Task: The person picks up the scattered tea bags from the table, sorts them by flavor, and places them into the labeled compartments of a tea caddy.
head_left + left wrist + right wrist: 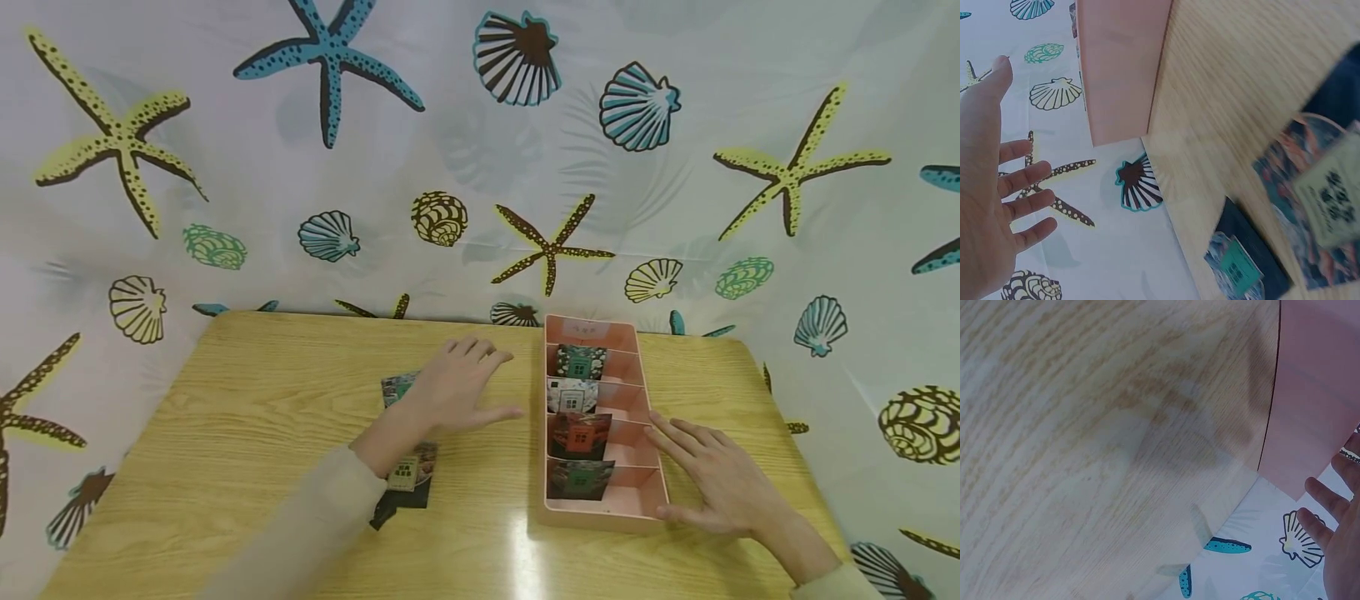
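A long pink divided box stands on the table, with several compartments in a row. Inside are small sachets: a green and black one, a white one, a red one and a dark green one. My left hand hovers left of the box, fingers spread, holding nothing. Under and beside that arm lie two more sachets, one with a teal label and one with a pale yellow-green label. With extended fingers, my right hand touches the box's right side.
The wooden table runs back to a hanging cloth printed with starfish and shells, which also closes off the right side. A dark scrap-like corner sticks out below the nearer loose sachet.
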`<state>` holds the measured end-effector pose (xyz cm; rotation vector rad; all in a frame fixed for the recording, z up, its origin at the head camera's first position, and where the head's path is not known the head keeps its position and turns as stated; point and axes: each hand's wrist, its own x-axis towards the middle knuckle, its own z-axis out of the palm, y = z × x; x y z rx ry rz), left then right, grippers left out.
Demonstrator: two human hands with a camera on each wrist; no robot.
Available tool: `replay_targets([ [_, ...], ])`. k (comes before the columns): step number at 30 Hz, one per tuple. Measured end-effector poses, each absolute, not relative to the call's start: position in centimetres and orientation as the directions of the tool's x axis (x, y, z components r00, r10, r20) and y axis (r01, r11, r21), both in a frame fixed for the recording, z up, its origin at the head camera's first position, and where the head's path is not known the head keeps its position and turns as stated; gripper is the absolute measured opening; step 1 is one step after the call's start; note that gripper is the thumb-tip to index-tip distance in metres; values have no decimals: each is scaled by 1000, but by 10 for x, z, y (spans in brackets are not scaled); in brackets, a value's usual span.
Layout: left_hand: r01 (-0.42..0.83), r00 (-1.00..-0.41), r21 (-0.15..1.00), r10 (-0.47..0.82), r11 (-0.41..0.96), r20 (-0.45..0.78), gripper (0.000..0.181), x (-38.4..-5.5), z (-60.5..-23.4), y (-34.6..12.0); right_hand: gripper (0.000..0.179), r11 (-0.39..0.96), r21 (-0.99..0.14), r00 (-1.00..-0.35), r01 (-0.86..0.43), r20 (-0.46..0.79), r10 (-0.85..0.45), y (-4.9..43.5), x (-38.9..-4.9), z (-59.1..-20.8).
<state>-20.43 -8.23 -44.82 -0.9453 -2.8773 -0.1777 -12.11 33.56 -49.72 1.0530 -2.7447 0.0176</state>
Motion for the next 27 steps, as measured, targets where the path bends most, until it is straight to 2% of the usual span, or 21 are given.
replay_targets([
  [8,596,-797,24,589,802,133,89,-186,-455,-109,105,748,56,-729,-661,190,-658,337,-121,-498],
  [19,613,-784,61,597,788,171,83,-157,-482,-158,105,754,42,-738,-656,176,-652,335,-120,-495],
  [27,638,-768,88,624,765,142,80,-139,-508,-188,107,752,46,-733,-658,187,-654,336,-121,-497],
])
